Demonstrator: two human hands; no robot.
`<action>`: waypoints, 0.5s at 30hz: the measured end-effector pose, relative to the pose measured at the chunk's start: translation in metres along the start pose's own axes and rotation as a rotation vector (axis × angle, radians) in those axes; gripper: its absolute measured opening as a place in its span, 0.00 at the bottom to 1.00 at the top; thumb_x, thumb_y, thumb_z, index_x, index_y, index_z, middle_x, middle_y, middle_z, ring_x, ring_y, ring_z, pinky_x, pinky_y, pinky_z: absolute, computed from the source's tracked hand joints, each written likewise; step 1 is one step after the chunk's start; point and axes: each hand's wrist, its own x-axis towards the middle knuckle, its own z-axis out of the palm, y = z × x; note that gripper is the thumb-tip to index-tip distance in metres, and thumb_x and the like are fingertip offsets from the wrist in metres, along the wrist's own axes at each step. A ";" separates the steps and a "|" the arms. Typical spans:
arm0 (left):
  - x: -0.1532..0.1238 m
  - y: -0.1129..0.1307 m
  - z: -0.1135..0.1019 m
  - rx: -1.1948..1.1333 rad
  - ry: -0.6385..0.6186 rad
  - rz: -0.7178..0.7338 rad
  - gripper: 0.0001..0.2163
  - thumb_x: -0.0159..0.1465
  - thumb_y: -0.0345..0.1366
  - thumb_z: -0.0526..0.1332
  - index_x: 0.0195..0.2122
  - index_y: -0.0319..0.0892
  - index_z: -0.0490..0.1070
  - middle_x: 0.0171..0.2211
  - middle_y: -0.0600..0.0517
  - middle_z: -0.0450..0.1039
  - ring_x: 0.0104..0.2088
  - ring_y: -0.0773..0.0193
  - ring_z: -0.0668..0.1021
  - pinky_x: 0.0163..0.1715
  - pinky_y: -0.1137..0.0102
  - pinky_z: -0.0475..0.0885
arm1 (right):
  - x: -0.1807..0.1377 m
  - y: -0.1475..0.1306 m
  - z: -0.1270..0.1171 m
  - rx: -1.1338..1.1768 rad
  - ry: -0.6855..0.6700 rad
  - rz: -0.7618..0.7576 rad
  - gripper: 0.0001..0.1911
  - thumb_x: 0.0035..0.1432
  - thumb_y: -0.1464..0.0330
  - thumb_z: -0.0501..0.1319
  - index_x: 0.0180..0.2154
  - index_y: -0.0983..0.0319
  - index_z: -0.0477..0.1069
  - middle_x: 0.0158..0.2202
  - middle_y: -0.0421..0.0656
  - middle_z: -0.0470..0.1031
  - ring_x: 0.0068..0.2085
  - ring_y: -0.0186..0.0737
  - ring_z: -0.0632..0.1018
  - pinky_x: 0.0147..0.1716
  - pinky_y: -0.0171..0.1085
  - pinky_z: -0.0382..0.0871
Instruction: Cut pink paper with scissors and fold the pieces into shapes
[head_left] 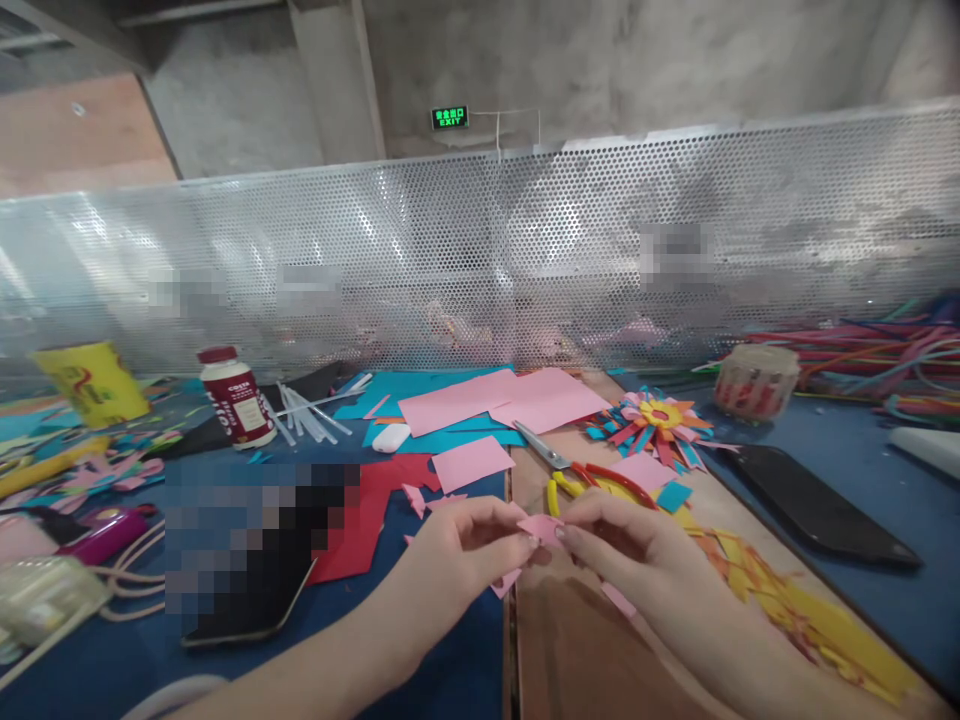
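Between my two hands is a small piece of pink paper [541, 528], pinched at its left by my left hand [480, 545] and at its right by my right hand [626, 545]. Fingers and thumb are closed on each side. Just beyond lie scissors [551, 452] with red and yellow handles, their blades pointing away to the left. Pink paper scraps [415, 500] are scattered by my left hand, and others show partly under both hands. A rectangle of pink paper [474, 465] rests farther back.
Behind are larger pink sheets [551, 398] on blue paper [352, 405]. A multicoloured paper flower [656, 415] sits at right, near a black phone [825, 505]. Left stand a bottle [236, 398], red paper [367, 515] and a dark phone [262, 560]. A perforated metal screen [450, 240] borders the table.
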 end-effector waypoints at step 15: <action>-0.007 0.001 -0.002 0.197 -0.033 0.218 0.07 0.57 0.36 0.57 0.32 0.43 0.74 0.31 0.53 0.74 0.32 0.66 0.72 0.32 0.73 0.64 | -0.011 -0.004 -0.004 -0.287 0.004 -0.292 0.06 0.55 0.72 0.53 0.27 0.60 0.66 0.26 0.39 0.66 0.29 0.34 0.68 0.29 0.32 0.62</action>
